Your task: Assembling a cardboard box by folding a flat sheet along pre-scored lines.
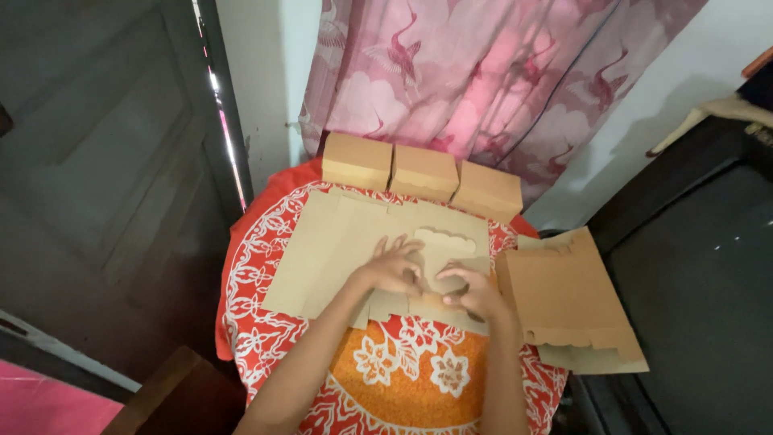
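A flat brown cardboard box blank [338,242] lies unfolded on a round table covered with a red and orange floral cloth [403,370]. My left hand [394,268] rests on the blank's middle with fingers spread. My right hand [471,292] presses on a scalloped flap [443,246] that is folded over toward me, fingers curled at its near edge. Both hands are close together, almost touching.
Three folded brown boxes [423,171] stand in a row at the table's far edge, in front of a pink curtain [483,72]. A stack of flat blanks [568,302] lies at the right edge. A dark door [105,161] is on the left, dark furniture [692,282] on the right.
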